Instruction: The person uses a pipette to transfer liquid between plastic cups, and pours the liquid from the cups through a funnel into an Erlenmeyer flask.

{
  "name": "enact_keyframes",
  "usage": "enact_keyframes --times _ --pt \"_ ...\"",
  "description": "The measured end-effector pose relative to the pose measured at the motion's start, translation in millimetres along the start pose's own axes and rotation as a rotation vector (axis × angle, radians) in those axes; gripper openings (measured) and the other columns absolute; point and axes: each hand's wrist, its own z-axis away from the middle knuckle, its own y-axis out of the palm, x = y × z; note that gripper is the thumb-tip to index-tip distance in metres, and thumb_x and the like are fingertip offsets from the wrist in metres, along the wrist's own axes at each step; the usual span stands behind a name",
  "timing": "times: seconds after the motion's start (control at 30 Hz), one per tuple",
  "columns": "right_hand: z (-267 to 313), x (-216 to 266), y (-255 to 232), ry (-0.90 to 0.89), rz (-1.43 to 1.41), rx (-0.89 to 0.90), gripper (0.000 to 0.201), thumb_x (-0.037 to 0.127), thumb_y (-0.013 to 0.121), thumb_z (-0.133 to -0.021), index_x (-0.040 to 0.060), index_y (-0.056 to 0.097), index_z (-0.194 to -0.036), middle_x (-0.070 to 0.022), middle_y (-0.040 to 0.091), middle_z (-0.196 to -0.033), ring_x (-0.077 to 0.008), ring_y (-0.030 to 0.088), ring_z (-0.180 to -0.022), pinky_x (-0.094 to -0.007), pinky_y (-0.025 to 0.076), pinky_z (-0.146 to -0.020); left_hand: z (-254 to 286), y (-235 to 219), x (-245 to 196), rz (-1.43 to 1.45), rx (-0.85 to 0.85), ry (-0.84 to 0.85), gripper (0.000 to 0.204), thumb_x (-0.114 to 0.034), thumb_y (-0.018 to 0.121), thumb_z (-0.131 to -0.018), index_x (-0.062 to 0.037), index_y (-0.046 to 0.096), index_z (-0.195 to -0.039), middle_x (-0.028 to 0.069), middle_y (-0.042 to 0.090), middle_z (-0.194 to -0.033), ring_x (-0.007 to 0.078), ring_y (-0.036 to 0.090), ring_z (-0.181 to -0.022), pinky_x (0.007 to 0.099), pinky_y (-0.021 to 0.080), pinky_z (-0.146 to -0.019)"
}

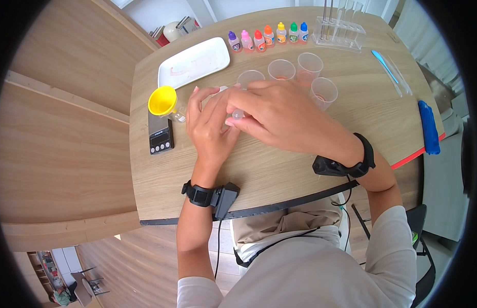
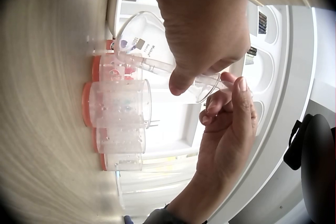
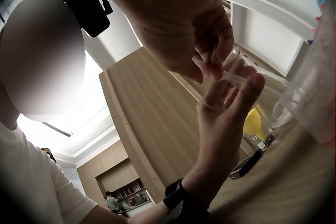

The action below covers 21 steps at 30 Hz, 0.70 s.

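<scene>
Left hand point(image 1: 210, 120) grips flask point(image 2: 149, 40) near neck, likely steadying it; right hand point(image 1: 279, 110) pinches bulb point(image 1: 238, 114) of pipette point(image 2: 152, 66) reaching inside. Dropper bottles point(image 1: 269, 36) line far edge of desk point(image 1: 264, 169), probably leaving working room.

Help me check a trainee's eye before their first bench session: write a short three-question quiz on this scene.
1. In the head view, which cap colour is at the left end of the row of dropper bottles? A) blue B) purple C) green
2. True or false: the yellow funnel is nearer the scale than the test-tube rack.
3. Fill in: the ___ hand pinches the upper end of the pipette.

Key:
1. B, purple.
2. True.
3. Right; the right hand pinches it, while the left hand holds the clear flask.
</scene>
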Motion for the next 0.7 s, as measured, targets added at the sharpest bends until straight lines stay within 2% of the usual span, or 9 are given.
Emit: enact_keyframes --times 0.17,0.33,0.7 --pt "-0.3 -0.7 1.3 0.022 -0.005 0.002 0.019 0.021 0.062 -0.088 0.0033 0.057 -0.083 -0.0131 0.063 -0.072 -0.0306 0.064 -0.070 -0.0430 0.048 -0.059 0.4 -0.6 1.4 0.003 0.009 0.002 0.042 -0.007 0.077 -0.059 -0.0072 0.071 -0.101 0.0051 0.069 -0.101 0.0287 0.059 -0.106 0.0520 0.042 -0.100" --pt "-0.1 -1.4 3.3 0.024 -0.007 -0.088 0.019 0.022 0.062 -0.088 0.0049 0.057 -0.083 -0.0097 0.062 -0.071 -0.0289 0.063 -0.070 -0.0424 0.048 -0.058 1.1 -0.4 2.5 -0.015 0.013 0.011 0.042 -0.008 0.079 -0.060 -0.0069 0.070 -0.101 0.0054 0.069 -0.100 0.0287 0.059 -0.106 0.0518 0.042 -0.101" --pt "-0.4 0.6 0.8 0.040 -0.005 -0.054 0.020 0.022 0.063 -0.087 0.0047 0.056 -0.082 -0.0098 0.061 -0.070 -0.0292 0.062 -0.071 -0.0428 0.047 -0.058 1.3 -0.5 2.1 -0.006 0.009 0.004 0.043 -0.008 0.080 -0.059 -0.0075 0.071 -0.101 0.0051 0.069 -0.100 0.0286 0.059 -0.106 0.0515 0.042 -0.100"
